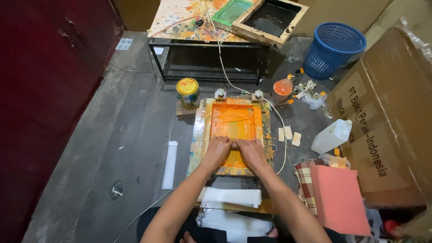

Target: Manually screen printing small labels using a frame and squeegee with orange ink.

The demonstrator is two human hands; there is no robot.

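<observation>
A squeegee, almost wholly hidden, is gripped by the left hand (217, 150) and right hand (251, 152), both closed side by side and touching, on the orange-inked printing screen (234, 120). The wooden-framed screen lies flat on the floor at centre. A paint tin (187, 92) stands at its ten o'clock, a white plastic jug (332, 136) at three o'clock, and white sheets (230, 196) at six o'clock.

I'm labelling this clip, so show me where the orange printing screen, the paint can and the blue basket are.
orange printing screen (234, 119): head view, on the inked mesh above the hands.
paint can (187, 86): head view, on its orange-smeared lid.
blue basket (330, 56): head view, on its latticed side wall.
</observation>
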